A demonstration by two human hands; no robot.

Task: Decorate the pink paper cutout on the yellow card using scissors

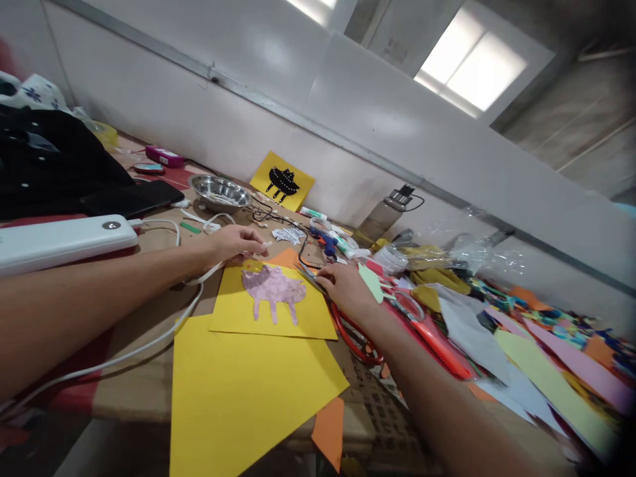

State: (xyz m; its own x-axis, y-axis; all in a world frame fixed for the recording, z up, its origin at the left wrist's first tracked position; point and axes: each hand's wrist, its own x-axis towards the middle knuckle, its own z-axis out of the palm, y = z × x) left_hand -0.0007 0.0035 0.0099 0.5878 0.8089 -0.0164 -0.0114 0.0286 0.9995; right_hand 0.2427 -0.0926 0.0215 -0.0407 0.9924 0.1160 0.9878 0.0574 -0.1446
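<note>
My left hand (233, 244) is pinched around a small whitish scrap (267, 246), held just above the far edge of a yellow card (318, 318). A pale purple cut-out (274, 290) with three legs lies on that card. Beneath it is a larger yellow sheet (248, 397). My right hand (342, 283) is closed over the red-handled scissors (355, 344) at the card's right edge. The blades point away past my fingertips, and my hand hides the middle of the scissors. An orange paper piece (285, 258) shows behind the card.
At the back, a metal bowl (218, 192) stands left of a yellow card with a black cut-out (283, 179). A bottle (380, 215) stands by the wall. A white power bank (64, 242) with a cable lies left. Paper scraps and a red cutter (442, 348) crowd the right.
</note>
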